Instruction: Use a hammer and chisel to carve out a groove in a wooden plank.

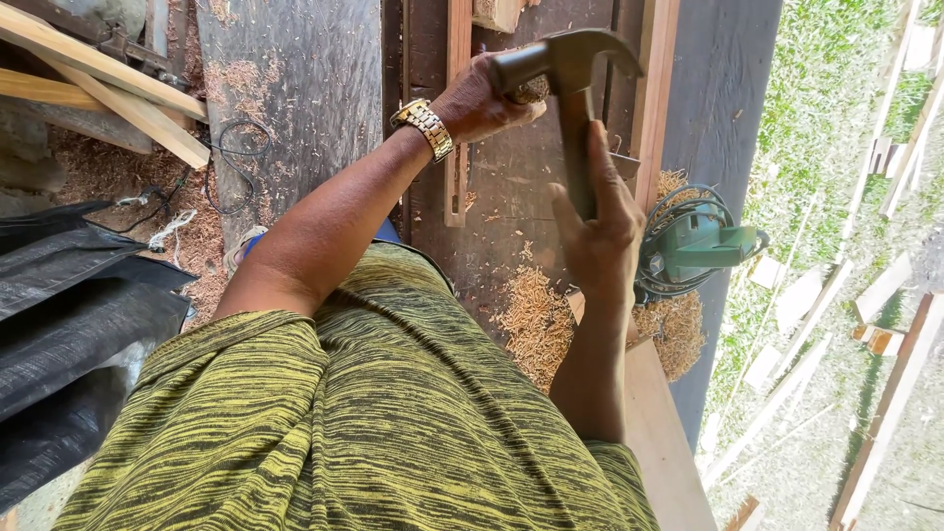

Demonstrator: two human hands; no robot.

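As the head camera is looking down over a yellow and black striped shirt (374, 423), a claw hammer (575, 93) is being held in both hands above a dark, worn workbench (305, 79).

Only this one view is being given. The right hand (602, 231) is being wrapped around the lower part of the dark handle, thumb pointing up along it, so it is clamped on the hammer. The left hand (482, 98), with a gold wristwatch (426, 128) being worn at the wrist, is being closed over the hammer's head end; whether it is gripping firmly or only steadying is hard to tell, since the fingers are partly hidden behind the head. The two hands are being kept apart along the tool, the left at the head and farther from the body, the right nearer the body.

The hammer's long axis is running roughly away from the person, head at the far end, with the curved claw pointing to the right in the picture. Just beneath it, a long pale wooden strip (457, 118) is lying on the bench, roughly parallel to the handle.

Wood shavings (536, 320) are lying heaped near the bench edge. A green power tool (703, 241) with a coiled cable is resting to the right, near the right hand. Grass and scattered boards are showing beyond.
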